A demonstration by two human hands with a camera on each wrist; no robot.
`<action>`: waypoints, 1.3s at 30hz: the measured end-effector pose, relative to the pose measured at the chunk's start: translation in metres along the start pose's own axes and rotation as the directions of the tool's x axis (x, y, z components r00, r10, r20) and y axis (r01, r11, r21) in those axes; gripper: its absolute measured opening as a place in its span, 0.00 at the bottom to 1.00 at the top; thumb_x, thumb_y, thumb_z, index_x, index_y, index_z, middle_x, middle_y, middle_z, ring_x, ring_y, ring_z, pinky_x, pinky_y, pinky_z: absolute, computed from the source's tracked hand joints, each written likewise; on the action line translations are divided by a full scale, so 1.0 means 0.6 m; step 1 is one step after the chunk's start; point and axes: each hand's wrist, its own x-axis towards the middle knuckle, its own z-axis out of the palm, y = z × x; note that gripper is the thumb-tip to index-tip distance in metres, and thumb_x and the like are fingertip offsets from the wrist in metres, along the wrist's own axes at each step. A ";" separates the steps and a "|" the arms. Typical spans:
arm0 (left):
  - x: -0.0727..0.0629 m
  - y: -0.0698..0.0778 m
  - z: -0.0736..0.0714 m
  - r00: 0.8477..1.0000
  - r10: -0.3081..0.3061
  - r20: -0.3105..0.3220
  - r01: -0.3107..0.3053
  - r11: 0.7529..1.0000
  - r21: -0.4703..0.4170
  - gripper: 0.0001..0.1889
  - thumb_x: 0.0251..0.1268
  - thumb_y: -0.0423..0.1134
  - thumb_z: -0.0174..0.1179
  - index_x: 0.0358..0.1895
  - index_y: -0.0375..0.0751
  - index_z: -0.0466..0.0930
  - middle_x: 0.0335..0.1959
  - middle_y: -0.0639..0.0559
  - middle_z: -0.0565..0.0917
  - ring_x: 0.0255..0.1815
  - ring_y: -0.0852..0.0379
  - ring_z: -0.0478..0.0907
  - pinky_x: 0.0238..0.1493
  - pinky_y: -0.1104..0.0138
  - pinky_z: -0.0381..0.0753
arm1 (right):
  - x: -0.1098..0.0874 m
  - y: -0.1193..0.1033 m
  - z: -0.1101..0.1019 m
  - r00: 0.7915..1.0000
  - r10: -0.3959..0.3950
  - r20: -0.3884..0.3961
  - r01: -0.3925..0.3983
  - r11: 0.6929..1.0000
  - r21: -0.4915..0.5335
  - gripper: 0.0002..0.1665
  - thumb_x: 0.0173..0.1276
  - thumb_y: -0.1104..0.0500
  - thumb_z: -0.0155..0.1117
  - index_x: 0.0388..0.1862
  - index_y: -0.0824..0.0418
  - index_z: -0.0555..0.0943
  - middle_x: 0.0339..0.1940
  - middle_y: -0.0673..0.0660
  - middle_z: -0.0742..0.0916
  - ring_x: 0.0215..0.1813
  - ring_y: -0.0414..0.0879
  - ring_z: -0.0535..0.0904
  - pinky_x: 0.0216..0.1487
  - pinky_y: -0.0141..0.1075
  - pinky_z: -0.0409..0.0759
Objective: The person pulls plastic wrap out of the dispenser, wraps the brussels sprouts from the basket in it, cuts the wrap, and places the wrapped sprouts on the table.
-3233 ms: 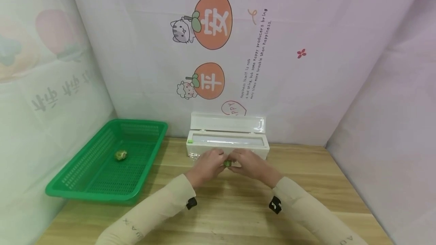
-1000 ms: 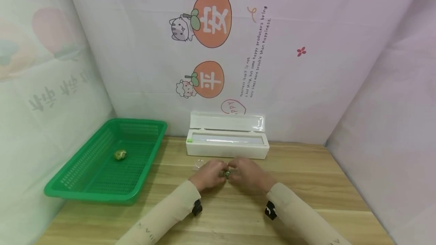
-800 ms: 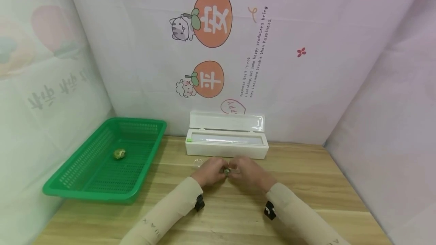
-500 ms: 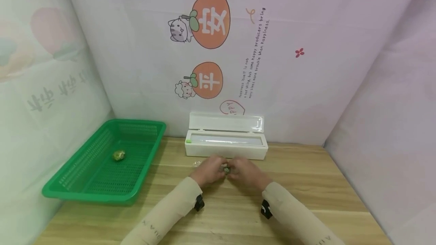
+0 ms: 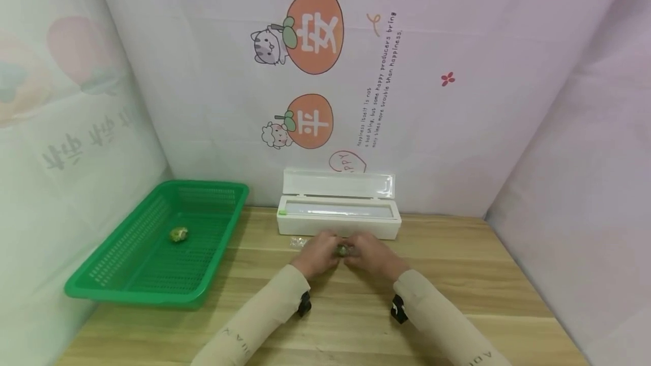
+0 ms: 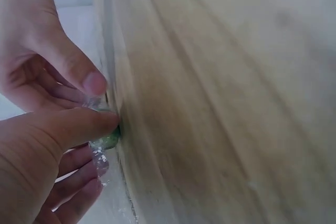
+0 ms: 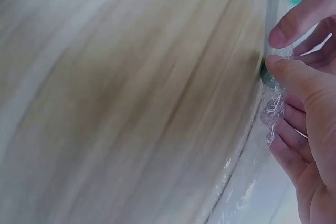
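Note:
Both hands meet at the middle of the table, just in front of the white box. Between them is a small round green piece (image 5: 343, 250), its exact kind hidden by fingers and film. My left hand (image 5: 320, 254) pinches it from the left, thumb across it in the left wrist view. My right hand (image 5: 373, 254) holds it from the right, thumb at the green piece and fingers curled beneath. Crumpled clear cling film (image 7: 272, 114) wraps round the piece and bunches at the fingers. Some loose cling film (image 5: 297, 242) shows on the table beside my left hand.
A long white cling film dispenser (image 5: 338, 225) stands against the back wall with its lid (image 5: 338, 183) raised. At left, a green plastic basket (image 5: 203, 275) holds one small green-and-whitish thing (image 5: 178, 234). Printed cloth walls enclose the wooden table (image 5: 458, 275) at the back and sides.
From against the dispenser's front, both hands have come back toward me with the green piece, then slightly forward again. The dispenser's front now shows, and the fingers have shifted round the film.

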 end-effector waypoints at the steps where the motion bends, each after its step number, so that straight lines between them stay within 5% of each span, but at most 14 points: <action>1: 0.002 -0.001 0.001 1.000 -0.016 -0.003 0.016 1.000 0.002 0.17 0.55 0.32 0.78 0.49 0.43 0.89 0.43 0.49 0.88 0.46 0.52 0.85 0.48 0.62 0.89 | 0.000 0.001 0.000 1.000 -0.008 -0.008 0.008 1.000 -0.009 0.21 0.65 0.62 0.79 0.56 0.63 0.87 0.52 0.58 0.92 0.52 0.51 0.89 0.58 0.45 0.89; 5: 0.009 -0.005 0.006 0.998 -0.059 -0.009 0.059 0.998 0.003 0.13 0.57 0.33 0.78 0.44 0.42 0.88 0.40 0.49 0.87 0.43 0.53 0.85 0.45 0.63 0.89 | 0.001 0.004 -0.001 0.998 -0.054 -0.033 0.053 0.998 -0.023 0.20 0.63 0.64 0.79 0.54 0.64 0.87 0.50 0.59 0.92 0.51 0.54 0.89 0.57 0.48 0.89; 11: 0.009 -0.007 0.009 0.999 -0.041 -0.009 0.040 0.999 -0.019 0.09 0.61 0.34 0.77 0.41 0.41 0.88 0.39 0.49 0.89 0.42 0.53 0.85 0.46 0.64 0.88 | -0.002 0.000 -0.001 0.999 -0.033 -0.019 0.032 0.999 -0.041 0.22 0.64 0.62 0.79 0.56 0.62 0.86 0.52 0.58 0.91 0.55 0.54 0.87 0.61 0.50 0.87; 17: -0.005 -0.001 -0.008 0.994 -0.007 0.106 0.017 0.995 -0.096 0.06 0.61 0.35 0.76 0.39 0.41 0.90 0.37 0.53 0.91 0.39 0.61 0.85 0.44 0.70 0.87 | -0.007 -0.013 0.001 1.000 -0.006 0.029 0.007 1.000 -0.016 0.15 0.63 0.61 0.80 0.47 0.60 0.88 0.44 0.54 0.92 0.47 0.47 0.87 0.53 0.41 0.89; 23: -0.018 0.006 -0.031 0.975 0.043 0.217 -0.010 0.989 -0.151 0.03 0.67 0.36 0.73 0.34 0.43 0.90 0.29 0.58 0.88 0.28 0.67 0.75 0.36 0.74 0.79 | -0.008 -0.027 0.004 0.995 -0.045 0.089 0.039 0.997 0.064 0.06 0.67 0.62 0.77 0.41 0.60 0.90 0.39 0.52 0.93 0.43 0.41 0.88 0.47 0.31 0.88; 31: -0.025 0.017 -0.030 0.992 0.019 0.127 -0.019 1.000 -0.008 0.09 0.57 0.35 0.77 0.40 0.42 0.88 0.37 0.54 0.88 0.35 0.62 0.79 0.40 0.69 0.83 | -0.012 -0.024 -0.001 0.994 -0.077 0.079 0.072 0.995 0.065 0.03 0.69 0.62 0.75 0.39 0.60 0.90 0.37 0.51 0.93 0.40 0.37 0.88 0.46 0.30 0.88; 39: -0.025 0.027 -0.015 0.993 0.028 0.111 -0.038 0.996 0.085 0.07 0.61 0.39 0.77 0.38 0.44 0.89 0.36 0.55 0.86 0.35 0.63 0.79 0.36 0.72 0.81 | -0.028 -0.004 -0.026 0.992 0.025 0.124 -0.041 0.990 0.133 0.03 0.71 0.59 0.73 0.41 0.58 0.90 0.36 0.48 0.92 0.39 0.38 0.86 0.43 0.33 0.87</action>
